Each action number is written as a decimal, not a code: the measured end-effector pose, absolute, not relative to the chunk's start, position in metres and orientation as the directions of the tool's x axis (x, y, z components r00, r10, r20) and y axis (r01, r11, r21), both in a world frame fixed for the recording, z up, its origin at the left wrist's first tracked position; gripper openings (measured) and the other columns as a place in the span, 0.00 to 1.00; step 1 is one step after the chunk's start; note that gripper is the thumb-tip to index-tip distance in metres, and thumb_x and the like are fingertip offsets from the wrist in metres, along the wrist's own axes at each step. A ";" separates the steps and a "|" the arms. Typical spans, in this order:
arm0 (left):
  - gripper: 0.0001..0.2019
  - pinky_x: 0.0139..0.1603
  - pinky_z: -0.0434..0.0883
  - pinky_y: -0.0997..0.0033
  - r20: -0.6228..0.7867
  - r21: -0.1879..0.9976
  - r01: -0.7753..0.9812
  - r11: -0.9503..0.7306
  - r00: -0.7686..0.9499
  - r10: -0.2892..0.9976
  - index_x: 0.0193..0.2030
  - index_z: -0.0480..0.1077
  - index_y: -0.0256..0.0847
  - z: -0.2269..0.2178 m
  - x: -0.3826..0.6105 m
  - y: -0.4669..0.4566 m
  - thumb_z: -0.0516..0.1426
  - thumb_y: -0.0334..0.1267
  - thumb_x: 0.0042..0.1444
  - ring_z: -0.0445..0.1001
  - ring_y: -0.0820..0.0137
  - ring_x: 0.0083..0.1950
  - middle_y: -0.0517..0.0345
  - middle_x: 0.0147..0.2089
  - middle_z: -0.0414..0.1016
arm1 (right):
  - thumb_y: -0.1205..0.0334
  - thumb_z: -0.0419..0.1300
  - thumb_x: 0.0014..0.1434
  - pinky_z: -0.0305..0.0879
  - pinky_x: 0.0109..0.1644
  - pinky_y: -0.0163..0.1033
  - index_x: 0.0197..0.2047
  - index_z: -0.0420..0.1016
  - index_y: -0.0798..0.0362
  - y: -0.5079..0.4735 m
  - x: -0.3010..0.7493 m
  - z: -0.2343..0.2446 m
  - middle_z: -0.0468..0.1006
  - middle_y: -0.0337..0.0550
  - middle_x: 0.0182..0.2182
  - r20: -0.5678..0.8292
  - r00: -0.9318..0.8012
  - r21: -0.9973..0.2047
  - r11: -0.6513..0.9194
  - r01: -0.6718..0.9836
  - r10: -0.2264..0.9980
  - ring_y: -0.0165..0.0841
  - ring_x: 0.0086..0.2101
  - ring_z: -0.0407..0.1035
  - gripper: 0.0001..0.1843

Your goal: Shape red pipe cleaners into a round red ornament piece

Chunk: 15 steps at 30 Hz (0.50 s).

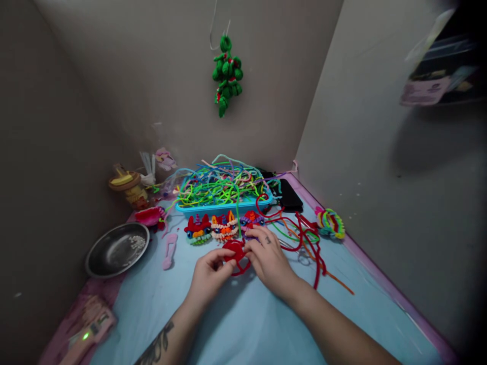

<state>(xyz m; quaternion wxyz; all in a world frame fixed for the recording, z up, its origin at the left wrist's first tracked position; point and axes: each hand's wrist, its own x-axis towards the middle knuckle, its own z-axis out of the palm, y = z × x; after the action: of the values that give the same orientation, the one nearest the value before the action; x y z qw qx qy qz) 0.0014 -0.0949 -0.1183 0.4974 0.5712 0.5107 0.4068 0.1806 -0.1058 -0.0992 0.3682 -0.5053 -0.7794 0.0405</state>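
In the head view, your left hand (213, 274) and right hand (271, 259) pinch 1 red piece (236, 247) from 2 sides between thumbs and fingers, probably to steady its soft loops; 3 colourful figures (224, 228) sit just beyond your fingertips, perhaps to keep them in sight. The piece looks fuzzy and bright, with open loops nearest you (your fingers hide some of it)

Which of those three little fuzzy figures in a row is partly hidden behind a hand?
The rightmost figure, purple and red: the right hand covers part of it. No hand covers the left figure or the middle figure.
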 end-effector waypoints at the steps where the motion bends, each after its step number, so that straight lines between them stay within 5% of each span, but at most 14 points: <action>1: 0.12 0.24 0.57 0.76 -0.044 0.983 0.183 0.015 0.156 0.987 0.35 0.75 0.34 -0.117 0.002 -0.095 0.61 0.39 0.46 0.58 0.77 0.22 0.62 0.20 0.66 | 0.73 0.53 0.55 0.58 0.54 0.54 0.35 0.71 0.51 -0.105 0.181 -0.099 0.70 0.49 0.45 0.519 -0.213 -0.470 0.484 0.738 0.828 0.43 0.53 0.57 0.09; 6: 0.11 0.24 0.57 0.77 -0.019 0.980 0.195 -0.026 0.226 0.974 0.34 0.74 0.34 -0.109 0.001 -0.097 0.60 0.40 0.47 0.58 0.77 0.22 0.63 0.20 0.64 | 0.71 0.54 0.56 0.57 0.56 0.51 0.33 0.73 0.50 -0.103 0.185 -0.101 0.67 0.47 0.48 0.428 -0.206 -0.637 0.456 0.622 0.880 0.40 0.53 0.57 0.09; 9: 0.14 0.26 0.61 0.75 0.019 0.977 0.201 -0.069 0.239 0.971 0.41 0.73 0.35 -0.105 0.000 -0.096 0.59 0.40 0.49 0.63 0.75 0.25 0.57 0.27 0.72 | 0.69 0.55 0.56 0.55 0.57 0.50 0.30 0.73 0.50 -0.101 0.183 -0.102 0.66 0.45 0.51 0.372 -0.165 -0.732 0.398 0.553 0.913 0.39 0.55 0.56 0.08; 12: 0.19 0.29 0.64 0.74 0.130 0.960 0.243 -0.141 0.058 0.990 0.50 0.69 0.40 -0.103 -0.001 -0.096 0.59 0.41 0.50 0.66 0.73 0.29 0.51 0.42 0.75 | 0.68 0.55 0.55 0.56 0.57 0.49 0.27 0.73 0.51 -0.099 0.181 -0.103 0.66 0.46 0.51 0.346 -0.023 -0.798 0.307 0.519 0.938 0.39 0.53 0.59 0.08; 15: 0.18 0.29 0.65 0.75 0.158 0.959 0.248 -0.140 -0.054 0.986 0.48 0.69 0.39 -0.103 0.001 -0.098 0.59 0.42 0.50 0.67 0.74 0.28 0.55 0.36 0.75 | 0.67 0.55 0.54 0.55 0.56 0.49 0.26 0.72 0.52 -0.099 0.179 -0.103 0.65 0.48 0.51 0.346 0.091 -0.828 0.257 0.499 0.934 0.41 0.53 0.59 0.07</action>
<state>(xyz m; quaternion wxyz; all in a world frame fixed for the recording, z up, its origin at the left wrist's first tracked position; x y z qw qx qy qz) 0.0010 -0.0982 -0.1026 0.3769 0.5751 0.5365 0.4893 0.1789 -0.0991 -0.1031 0.4760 -0.5649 -0.6341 0.2284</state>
